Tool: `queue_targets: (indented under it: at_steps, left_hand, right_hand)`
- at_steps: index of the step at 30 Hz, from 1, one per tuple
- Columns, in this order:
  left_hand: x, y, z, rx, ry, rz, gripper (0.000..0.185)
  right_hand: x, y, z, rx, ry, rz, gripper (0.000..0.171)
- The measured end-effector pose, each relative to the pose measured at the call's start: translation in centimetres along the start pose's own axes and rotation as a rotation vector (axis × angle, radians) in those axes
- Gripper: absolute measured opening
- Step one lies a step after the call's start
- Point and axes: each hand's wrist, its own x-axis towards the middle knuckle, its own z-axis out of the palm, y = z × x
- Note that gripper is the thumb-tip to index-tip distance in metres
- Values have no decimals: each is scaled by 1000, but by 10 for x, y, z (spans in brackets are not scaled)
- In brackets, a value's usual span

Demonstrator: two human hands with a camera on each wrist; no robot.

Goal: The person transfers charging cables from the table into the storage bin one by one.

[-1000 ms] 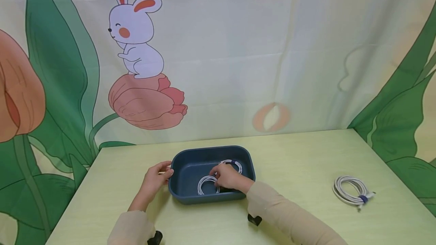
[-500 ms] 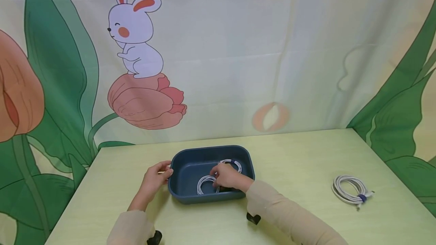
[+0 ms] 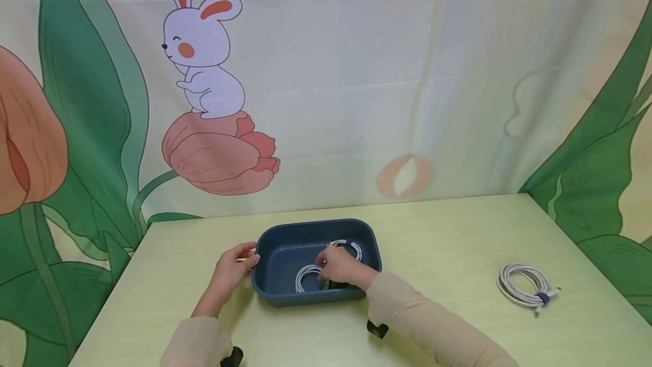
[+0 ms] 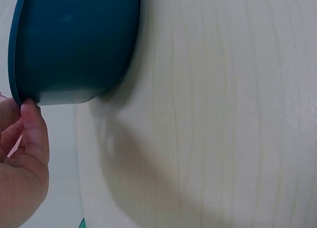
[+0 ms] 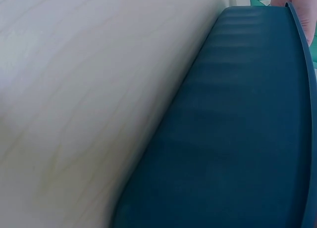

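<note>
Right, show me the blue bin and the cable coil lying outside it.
Blue bin (image 3: 316, 298), head view: outer face of its near wall.
Cable coil (image 3: 514, 293), head view: strands at its lower left.

A printed fabric backdrop (image 3: 331, 72) fills the upper frame, its rabbit (image 3: 214, 86) at upper left; a wood-grain tabletop (image 3: 443, 248) occupies the lower centre.

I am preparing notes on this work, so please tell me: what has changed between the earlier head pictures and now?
Nothing visibly changed, and I see nothing taken hold of or let go. The left hand still holds the blue box by its rim, the right hand stays inside it at the nearer cable, and the farther cable and third cable, on the table, lie as before.
</note>
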Motion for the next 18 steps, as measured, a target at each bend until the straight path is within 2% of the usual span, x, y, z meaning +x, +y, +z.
queue_targets:
  at_steps: [14, 18]
  left_hand:
    - [-2, 2, 1, 8, -1, -4, 37]
    - [-1, 0, 0, 8, 1, -1, 37]
  right_hand:
    - [-5, -4, -2, -26, 5, 4, 22]
    - [-4, -3, -3, 1, -2, 1, 23]
